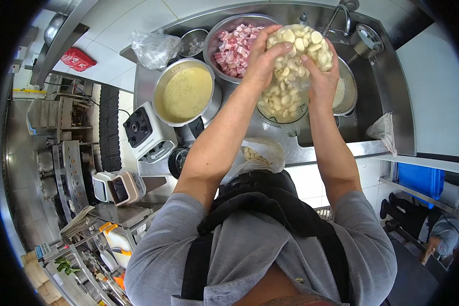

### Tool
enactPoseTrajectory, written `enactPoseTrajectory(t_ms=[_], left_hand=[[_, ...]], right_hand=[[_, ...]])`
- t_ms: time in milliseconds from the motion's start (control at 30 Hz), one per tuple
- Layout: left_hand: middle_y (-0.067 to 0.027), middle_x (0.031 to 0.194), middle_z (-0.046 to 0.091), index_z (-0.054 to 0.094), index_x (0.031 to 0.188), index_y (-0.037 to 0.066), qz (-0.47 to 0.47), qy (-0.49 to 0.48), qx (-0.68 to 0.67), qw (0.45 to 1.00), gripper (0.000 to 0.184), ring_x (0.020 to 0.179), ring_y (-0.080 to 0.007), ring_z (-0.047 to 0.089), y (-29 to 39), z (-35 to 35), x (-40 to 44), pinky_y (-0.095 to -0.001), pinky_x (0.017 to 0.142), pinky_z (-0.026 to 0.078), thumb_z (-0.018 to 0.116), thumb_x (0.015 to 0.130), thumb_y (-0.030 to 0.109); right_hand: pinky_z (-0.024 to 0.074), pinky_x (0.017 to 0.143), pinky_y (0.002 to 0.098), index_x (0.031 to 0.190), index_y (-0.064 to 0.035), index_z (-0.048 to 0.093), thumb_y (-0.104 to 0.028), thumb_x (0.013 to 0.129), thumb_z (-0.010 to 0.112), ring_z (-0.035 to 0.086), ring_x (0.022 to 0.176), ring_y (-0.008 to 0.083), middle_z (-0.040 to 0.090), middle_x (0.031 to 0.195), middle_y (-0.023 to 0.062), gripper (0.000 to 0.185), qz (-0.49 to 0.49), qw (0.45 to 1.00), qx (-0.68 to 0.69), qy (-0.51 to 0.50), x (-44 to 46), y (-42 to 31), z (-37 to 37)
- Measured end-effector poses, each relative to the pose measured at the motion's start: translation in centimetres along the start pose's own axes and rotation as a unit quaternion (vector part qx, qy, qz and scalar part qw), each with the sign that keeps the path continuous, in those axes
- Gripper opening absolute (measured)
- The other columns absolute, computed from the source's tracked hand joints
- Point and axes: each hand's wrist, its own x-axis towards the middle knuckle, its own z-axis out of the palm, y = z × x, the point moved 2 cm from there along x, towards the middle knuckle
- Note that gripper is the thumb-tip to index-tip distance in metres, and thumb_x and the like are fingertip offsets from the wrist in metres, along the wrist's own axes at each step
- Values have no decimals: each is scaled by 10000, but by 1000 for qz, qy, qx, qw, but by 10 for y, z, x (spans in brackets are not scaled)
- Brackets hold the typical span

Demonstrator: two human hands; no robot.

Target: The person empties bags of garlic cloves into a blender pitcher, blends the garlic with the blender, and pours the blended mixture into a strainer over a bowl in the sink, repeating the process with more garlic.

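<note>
My left hand (262, 58) and my right hand (323, 77) are cupped around a heap of pale, cream-coloured pieces that look like peeled garlic cloves (300, 43). The thumbs rest over the near side of the heap. Directly below is a clear jug-like container (284, 121) with more of the pale cloves in it; its rim is partly hidden by my hands. An open plastic bag (264, 152) with a few similar pieces lies at the counter's near edge, against my apron.
Left of my arms are a pot of yellowish liquid (188, 94), a bowl of diced pink meat (234, 48) and a white blender base (148, 132). A pot (348, 89) stands in the sink (387, 97) at the right, under a tap (341, 20). Another person (436, 224) is at far right.
</note>
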Motion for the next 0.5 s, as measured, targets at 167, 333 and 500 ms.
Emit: enactPoseTrajectory(t_ms=[167, 333, 500], left_hand=[[-240, 1160, 573, 570, 1164, -21, -45, 67, 438, 896, 615, 1081, -343, 565, 7, -6, 36, -394, 922, 446, 607, 776, 455], [-252, 1175, 584, 596, 1159, -24, -166, -9, 651, 740, 711, 1092, -360, 572, -4, -17, 78, -411, 940, 442, 519, 778, 571], [-171, 1185, 606, 590, 1188, 2, -241, -30, 601, 762, 744, 1085, -298, 586, 7, -13, 79, -384, 902, 470, 492, 806, 632]], right_hand=[[488, 854, 298, 1318, 62, 370, -92, 742, 737, 588, 1020, 203, 553, 1186, 166, 700, 124, 989, -56, 52, 11, 2, 7], [552, 622, 322, 1381, 105, 255, -186, 772, 724, 619, 977, 264, 535, 1190, 223, 822, 223, 973, -44, 36, 11, 3, 3], [538, 607, 304, 1353, 36, 357, -276, 806, 697, 635, 872, 205, 580, 1145, 138, 715, 223, 969, -103, 30, 22, 9, 0]])
